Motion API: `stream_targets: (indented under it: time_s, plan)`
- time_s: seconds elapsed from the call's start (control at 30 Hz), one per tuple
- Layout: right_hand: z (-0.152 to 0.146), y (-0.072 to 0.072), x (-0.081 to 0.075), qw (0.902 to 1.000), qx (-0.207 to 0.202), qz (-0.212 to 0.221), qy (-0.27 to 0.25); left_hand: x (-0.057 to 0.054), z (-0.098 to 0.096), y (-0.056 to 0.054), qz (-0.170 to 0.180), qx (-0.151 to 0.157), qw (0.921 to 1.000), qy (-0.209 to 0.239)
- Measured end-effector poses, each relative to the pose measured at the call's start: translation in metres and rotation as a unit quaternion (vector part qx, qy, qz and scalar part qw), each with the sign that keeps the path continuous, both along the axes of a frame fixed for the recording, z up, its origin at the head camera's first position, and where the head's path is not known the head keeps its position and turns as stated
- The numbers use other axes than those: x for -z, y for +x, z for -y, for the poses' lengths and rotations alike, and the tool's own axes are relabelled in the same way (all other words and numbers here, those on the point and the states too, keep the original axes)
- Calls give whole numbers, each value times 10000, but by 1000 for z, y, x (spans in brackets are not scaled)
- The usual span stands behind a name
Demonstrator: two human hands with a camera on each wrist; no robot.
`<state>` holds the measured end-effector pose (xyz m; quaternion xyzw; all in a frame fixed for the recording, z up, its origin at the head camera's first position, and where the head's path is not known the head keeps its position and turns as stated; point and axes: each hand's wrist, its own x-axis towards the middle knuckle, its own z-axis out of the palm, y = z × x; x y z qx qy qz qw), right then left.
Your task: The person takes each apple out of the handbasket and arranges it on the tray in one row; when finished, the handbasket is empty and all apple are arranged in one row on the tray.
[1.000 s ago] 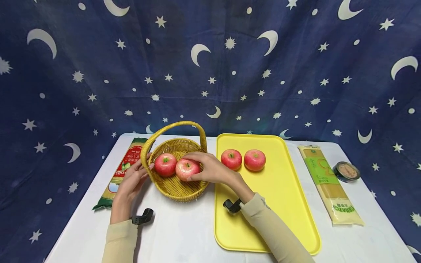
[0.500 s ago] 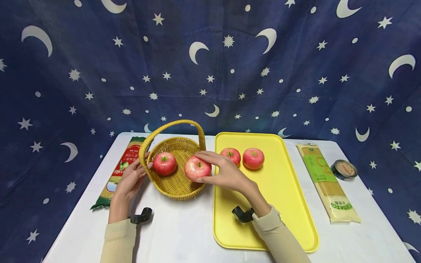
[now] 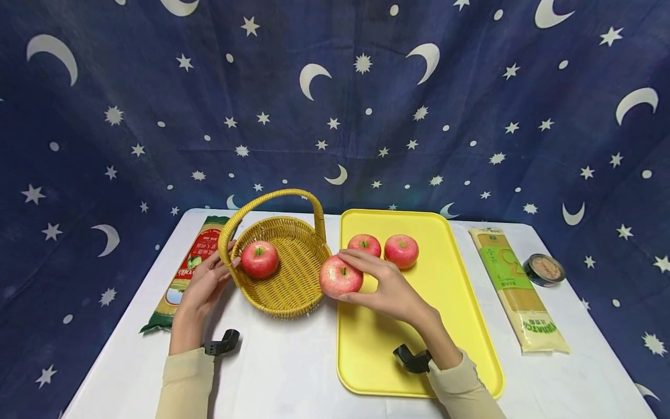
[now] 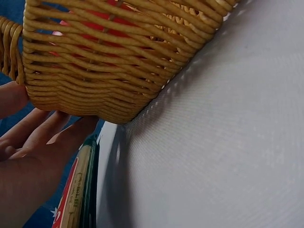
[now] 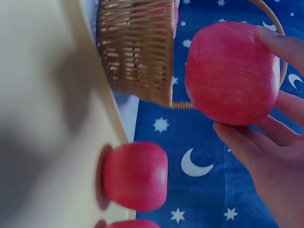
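Observation:
My right hand (image 3: 389, 291) holds a red apple (image 3: 339, 278) between thumb and fingers, raised over the left edge of a yellow tray (image 3: 419, 349). In the right wrist view this apple (image 5: 230, 73) hangs well above the tray. Two more apples, one (image 3: 364, 244) partly behind the hand and another (image 3: 401, 251), sit on the tray's far part. A wicker basket (image 3: 295, 279) with a tall handle stands left of the tray, one apple (image 3: 259, 259) inside. My left hand (image 3: 201, 291) rests against the basket's left side, its relaxed fingers (image 4: 52, 126) touching the wicker near the handle's base.
A red and green spaghetti pack (image 3: 196, 262) lies left of the basket, partly behind my left hand. On the right lie another noodle pack (image 3: 515, 291) and a round tin (image 3: 544, 269). A blue curtain (image 3: 335, 105) with moons and stars hangs behind the white table (image 3: 282, 372).
My right hand has lifted an apple out of the basket and carried it right, over the tray's edge. The left hand stays at the basket's side.

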<state>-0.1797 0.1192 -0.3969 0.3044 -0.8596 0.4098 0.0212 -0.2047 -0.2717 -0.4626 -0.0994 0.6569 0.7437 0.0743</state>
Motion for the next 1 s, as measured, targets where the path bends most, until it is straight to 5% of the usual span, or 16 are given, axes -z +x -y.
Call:
stream_targets:
  time_s: [0.43, 1.0]
  plan:
    - [-29, 2, 9, 9993, 345, -46, 158, 0, -1, 0, 25, -54, 10000, 60]
    - [-35, -8, 45, 9958, 755, -46, 520, -4, -4, -1, 116, 30, 9999, -9]
